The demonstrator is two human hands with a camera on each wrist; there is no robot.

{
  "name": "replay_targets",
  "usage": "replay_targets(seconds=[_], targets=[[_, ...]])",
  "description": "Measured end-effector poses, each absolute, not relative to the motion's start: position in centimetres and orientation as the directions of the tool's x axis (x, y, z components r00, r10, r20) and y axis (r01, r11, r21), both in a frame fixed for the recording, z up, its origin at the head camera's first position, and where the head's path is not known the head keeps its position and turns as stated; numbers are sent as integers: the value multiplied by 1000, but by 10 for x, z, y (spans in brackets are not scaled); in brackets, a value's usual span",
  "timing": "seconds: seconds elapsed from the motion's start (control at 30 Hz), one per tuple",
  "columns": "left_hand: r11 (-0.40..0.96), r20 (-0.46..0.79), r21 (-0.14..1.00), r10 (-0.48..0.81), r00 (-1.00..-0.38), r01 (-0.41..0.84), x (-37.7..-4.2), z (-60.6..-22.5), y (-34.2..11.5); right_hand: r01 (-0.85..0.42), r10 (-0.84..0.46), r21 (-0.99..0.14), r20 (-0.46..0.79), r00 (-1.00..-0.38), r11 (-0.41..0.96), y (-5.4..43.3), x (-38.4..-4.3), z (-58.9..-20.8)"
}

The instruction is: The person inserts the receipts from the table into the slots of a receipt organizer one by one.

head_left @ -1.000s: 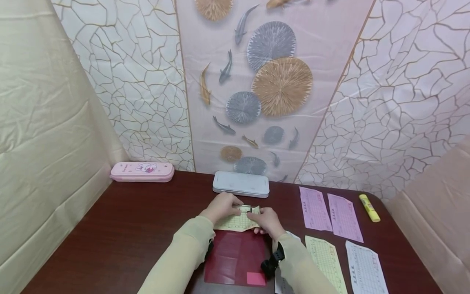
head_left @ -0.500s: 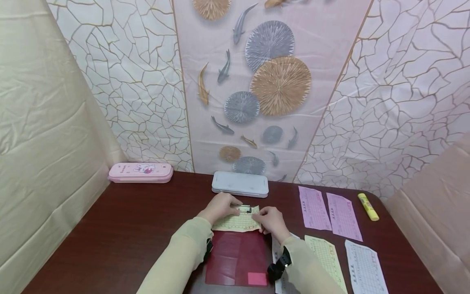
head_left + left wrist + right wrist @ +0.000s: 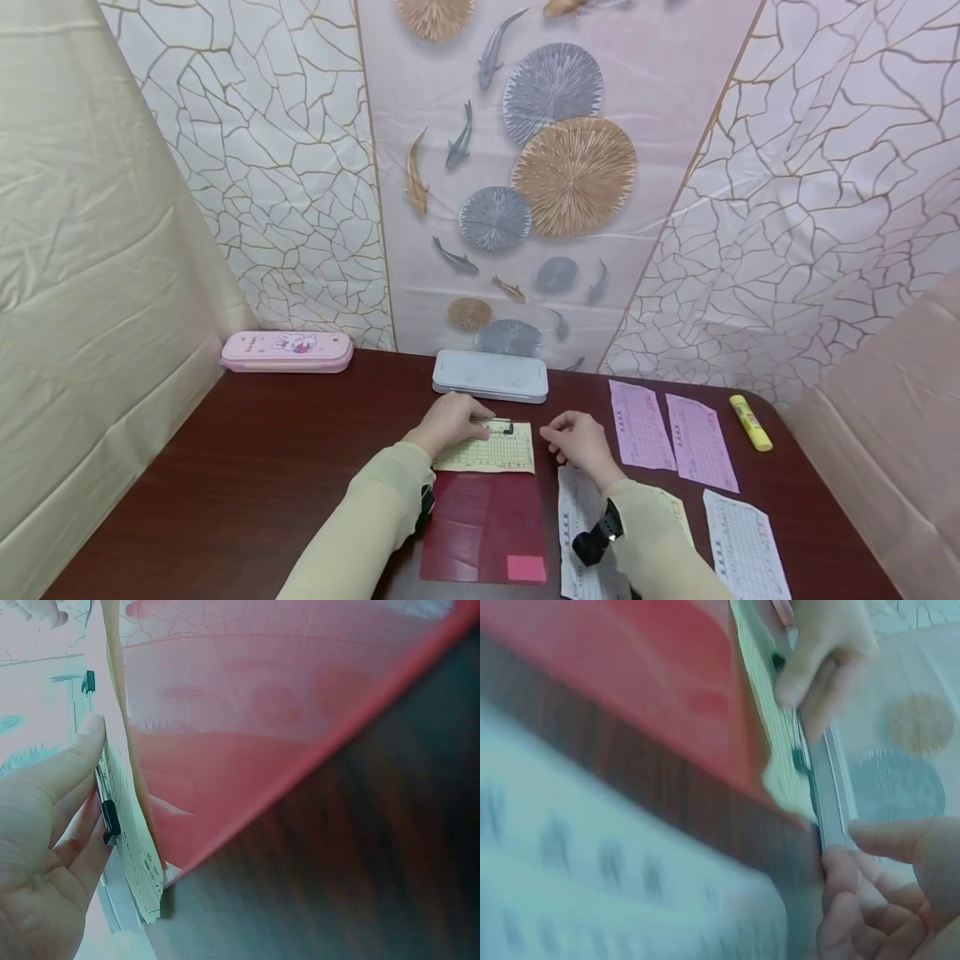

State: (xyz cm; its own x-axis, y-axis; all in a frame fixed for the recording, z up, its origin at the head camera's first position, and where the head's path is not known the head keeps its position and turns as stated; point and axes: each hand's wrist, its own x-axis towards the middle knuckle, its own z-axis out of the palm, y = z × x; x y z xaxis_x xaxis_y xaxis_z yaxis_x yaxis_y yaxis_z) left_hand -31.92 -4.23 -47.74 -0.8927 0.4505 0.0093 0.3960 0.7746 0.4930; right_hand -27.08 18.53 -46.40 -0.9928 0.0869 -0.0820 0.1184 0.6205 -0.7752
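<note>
A red folder (image 3: 480, 525) lies in front of the person, with a pink label at its lower right corner. Across its far end rests a pale yellow printed slip (image 3: 487, 454), under a metal clip (image 3: 110, 819) with black ends. My left hand (image 3: 447, 423) grips this clip at its left part, thumb on the near side. Just right of the slip, apart from it, hovers my right hand (image 3: 581, 442); its fingers are loosely bent and hold nothing. The right wrist view shows the right thumb (image 3: 889, 838) away from the fingers, and the left hand (image 3: 829, 667) at the clip.
Beneath the right forearm lie a white slip (image 3: 577, 500) and a partly covered yellow slip (image 3: 678, 512). Another white slip (image 3: 746, 546), two purple slips (image 3: 642, 425) and a yellow glue stick (image 3: 750, 423) lie farther right. A white case (image 3: 491, 375) and pink pencil case (image 3: 287, 352) stand behind.
My right hand has let go of the yellow slip's right edge and moved to the right. The slip now lies flatter and straighter. My left hand has stayed at the clip.
</note>
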Motion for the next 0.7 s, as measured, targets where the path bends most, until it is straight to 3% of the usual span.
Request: replay_targets(seconds=[0.23,0.47,0.7], targets=[[767,8,507,452,-892,394,-320,-478,-44,43,60,-713,0,-998,700,232,-286,-461],[762,28,505,454,-890,405,-322,-480,-43,-49,-1,-573,83,-997,818,277,-291,-450],[767,32,488,462,-886,417,-320,-477,-43,-110,-63,-532,106,-992,839,307,-295,-454]])
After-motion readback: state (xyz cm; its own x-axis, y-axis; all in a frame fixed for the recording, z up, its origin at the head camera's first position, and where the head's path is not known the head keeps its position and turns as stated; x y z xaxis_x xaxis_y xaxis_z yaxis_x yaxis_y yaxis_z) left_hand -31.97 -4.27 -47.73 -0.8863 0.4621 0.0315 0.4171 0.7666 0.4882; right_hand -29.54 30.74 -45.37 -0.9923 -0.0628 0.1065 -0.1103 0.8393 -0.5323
